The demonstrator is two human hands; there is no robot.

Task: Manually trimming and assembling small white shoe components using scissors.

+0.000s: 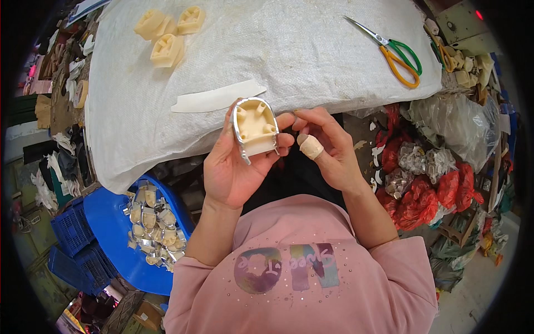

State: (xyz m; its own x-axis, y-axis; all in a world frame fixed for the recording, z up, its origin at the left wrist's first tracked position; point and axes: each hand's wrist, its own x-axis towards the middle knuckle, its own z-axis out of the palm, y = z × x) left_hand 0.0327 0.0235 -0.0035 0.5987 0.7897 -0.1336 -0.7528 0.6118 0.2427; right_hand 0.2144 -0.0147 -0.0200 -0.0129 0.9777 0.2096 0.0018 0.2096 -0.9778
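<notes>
A hollow cream plastic shoe heel (256, 125) with posts inside and a shiny silver trim strip round its curved edge is in my left hand (228, 172). The fingers wrap behind it, and the strip's ends stick out past its flat side. Just right of it is my right hand (334, 150), its fingers bent and the thumb tip drawn in close to them. Whatever may be pinched there is too small to make out. A beige wrap (311, 147) covers that thumb. Beyond the heel, a curved white strip (219, 96) lies on the white-covered table (267, 50).
Several plain cream heels (167, 50) sit at the table's far left. Green-and-orange-handled scissors (392, 50) lie at the far right. A blue tub (119, 245) at lower left holds many silver-trimmed heels. Red plastic bags (420, 200) crowd the right side.
</notes>
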